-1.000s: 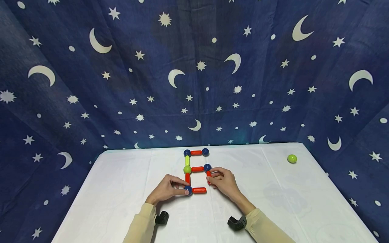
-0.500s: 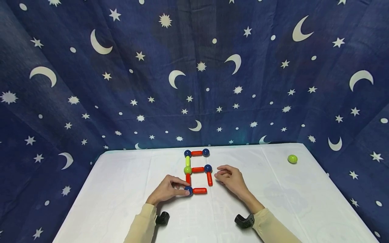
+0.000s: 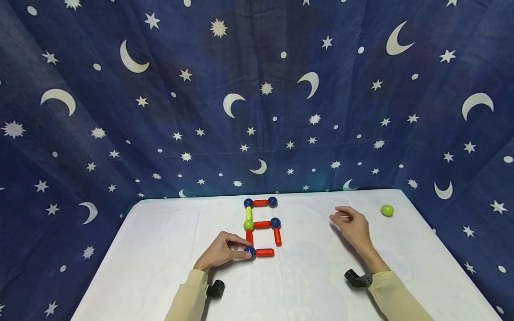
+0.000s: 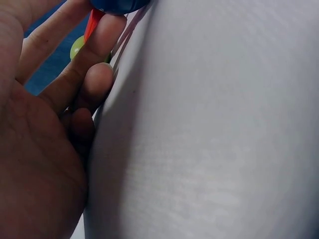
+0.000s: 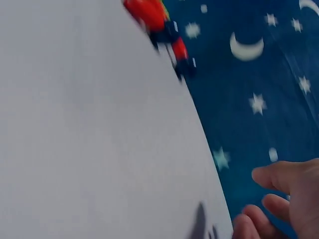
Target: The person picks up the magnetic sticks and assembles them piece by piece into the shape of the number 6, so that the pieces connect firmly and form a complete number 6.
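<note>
My left hand (image 3: 221, 252) pinches a blue ball (image 3: 250, 253) at the near left corner of a figure built of balls and rods; the same blue ball (image 4: 119, 4) shows at the top of the left wrist view. A red rod (image 3: 265, 253) runs right from it, another red rod (image 3: 250, 236) runs back to a green ball (image 3: 248, 225). From there a red rod (image 3: 263, 224) leads to a blue ball (image 3: 275, 223), with a red rod (image 3: 278, 237) pointing toward me. My right hand (image 3: 355, 227) hovers right of the figure, fingers loosely bent, holding nothing.
A loose green ball (image 3: 387, 210) lies at the back right of the white table (image 3: 313, 267), beyond my right hand. The figure's far end has a yellow-green rod (image 3: 249, 213), a red rod (image 3: 260, 203) and two blue balls. A starry curtain (image 3: 281, 111) hangs behind.
My right hand has let go of the near-pointing red rod at the figure's right side and moved right toward the loose green ball. The left hand has stayed at its blue ball.
</note>
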A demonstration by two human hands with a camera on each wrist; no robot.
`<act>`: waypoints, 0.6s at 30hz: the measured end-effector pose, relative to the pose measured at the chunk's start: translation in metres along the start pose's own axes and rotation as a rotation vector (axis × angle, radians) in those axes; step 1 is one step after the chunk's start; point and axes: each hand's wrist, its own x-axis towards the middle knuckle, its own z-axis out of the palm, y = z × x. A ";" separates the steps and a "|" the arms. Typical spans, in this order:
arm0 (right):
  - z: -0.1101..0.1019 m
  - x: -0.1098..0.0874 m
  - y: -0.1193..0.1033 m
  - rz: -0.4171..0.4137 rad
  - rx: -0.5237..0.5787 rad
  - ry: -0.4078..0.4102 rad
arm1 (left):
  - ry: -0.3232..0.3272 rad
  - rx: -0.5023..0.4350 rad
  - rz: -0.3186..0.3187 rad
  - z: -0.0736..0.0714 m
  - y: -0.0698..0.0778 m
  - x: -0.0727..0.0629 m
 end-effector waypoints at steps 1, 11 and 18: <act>-0.007 0.003 0.004 -0.001 -0.033 0.043 | -0.001 -0.002 0.001 0.000 -0.001 0.000; -0.061 0.021 0.035 0.102 -0.156 0.361 | -0.006 -0.009 0.014 -0.002 -0.001 -0.001; -0.080 0.026 0.050 0.165 -0.215 0.411 | -0.009 -0.006 0.016 -0.001 -0.001 -0.001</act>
